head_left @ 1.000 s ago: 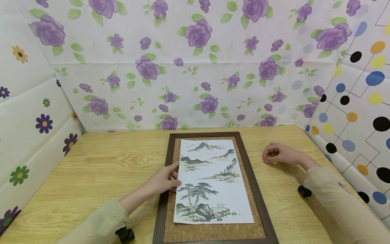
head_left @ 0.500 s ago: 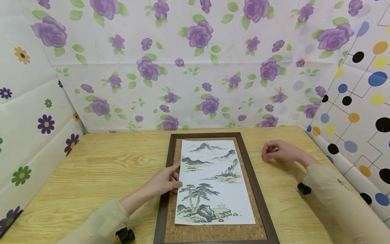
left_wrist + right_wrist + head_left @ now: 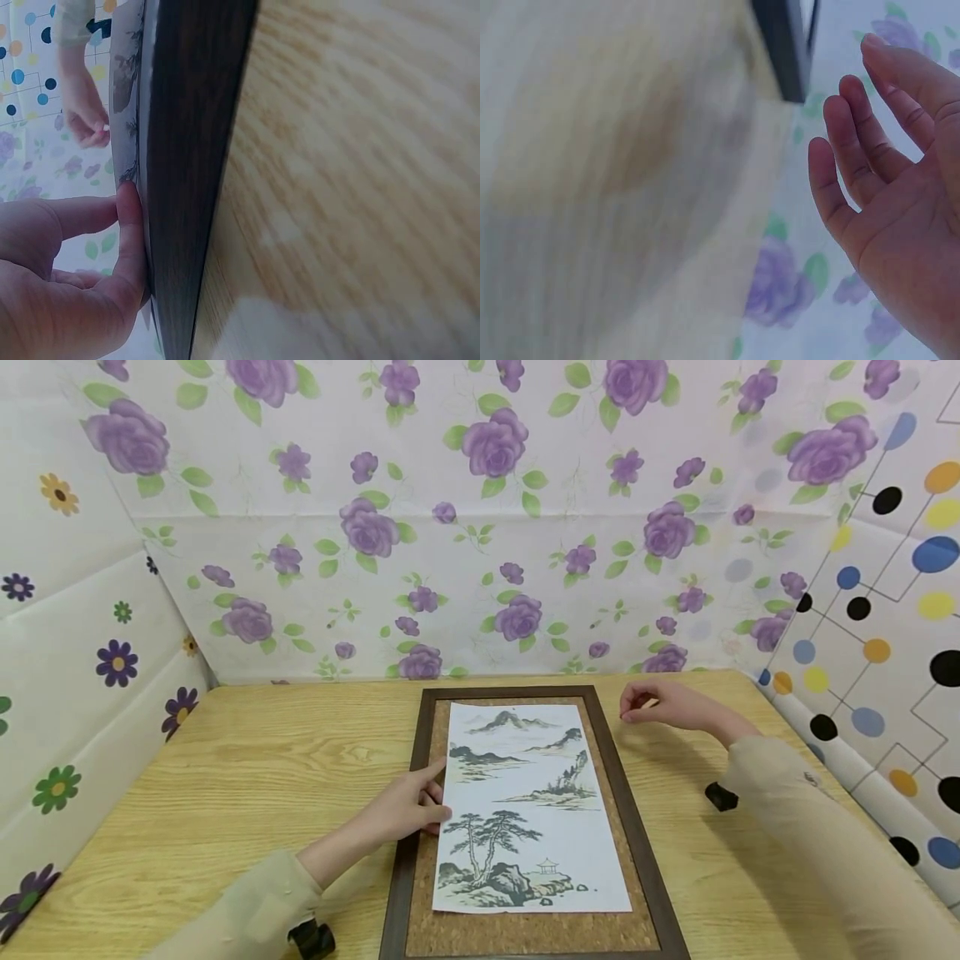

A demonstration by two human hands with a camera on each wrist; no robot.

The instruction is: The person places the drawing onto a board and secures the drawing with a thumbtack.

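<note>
The left hand (image 3: 408, 803), thumb and forefinger extended, touches the landscape print (image 3: 528, 847) just rightward on its framed corkboard (image 3: 532, 935), seemingly steadying it; opposite, the right hand (image 3: 671, 705) hovers, fingertips together (gripping anything? can't tell).

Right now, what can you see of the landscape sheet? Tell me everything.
The landscape sheet is a white, paper-looking rectangle printed with grey-black and tan mountains, trees, rocks and a small pavilion. It lies nearly flat, picture up, on the corkboard, inside the dark frame. Cork shows along every side, most below. A dark speck near the top edge is too small to identify. The left hand touches the left edge; the right hand is apart from it.
</note>
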